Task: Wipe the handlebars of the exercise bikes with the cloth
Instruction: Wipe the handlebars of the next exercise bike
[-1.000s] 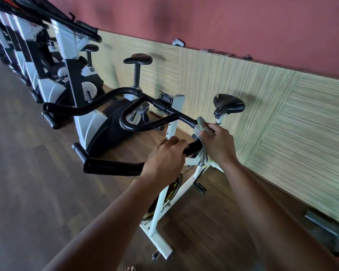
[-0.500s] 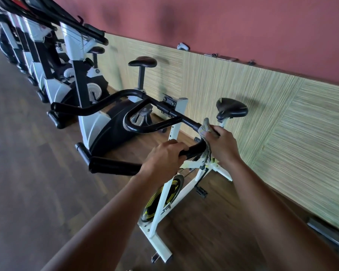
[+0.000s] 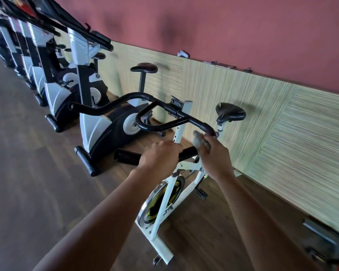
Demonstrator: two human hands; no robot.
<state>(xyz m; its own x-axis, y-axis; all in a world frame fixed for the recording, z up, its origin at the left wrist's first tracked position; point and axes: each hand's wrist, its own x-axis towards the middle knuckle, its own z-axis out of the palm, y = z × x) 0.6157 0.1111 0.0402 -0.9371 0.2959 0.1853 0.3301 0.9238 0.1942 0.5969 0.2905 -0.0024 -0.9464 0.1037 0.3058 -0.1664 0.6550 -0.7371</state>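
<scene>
Head view: left hand (image 3: 160, 155) wraps the black cylindrical foam handlebar grip (image 3: 125, 157). Right hand (image 3: 216, 157) clutches a crumpled grey cloth (image 3: 201, 140) against the glossy black tubular bend (image 3: 208, 129). Yellow markings on the round flywheel (image 3: 159, 204) appear illegible.

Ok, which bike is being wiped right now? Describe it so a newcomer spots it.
Follow the striped beige wall panel to the row of exercise bikes; it is the nearest one, the spin bike. Alone among its grey-and-black-housed neighbours, it has a bare white frame and an exposed flywheel with yellow markings.

Wooden floor (image 3: 37, 182) carries a row of exercise bikes (image 3: 110, 122)
</scene>
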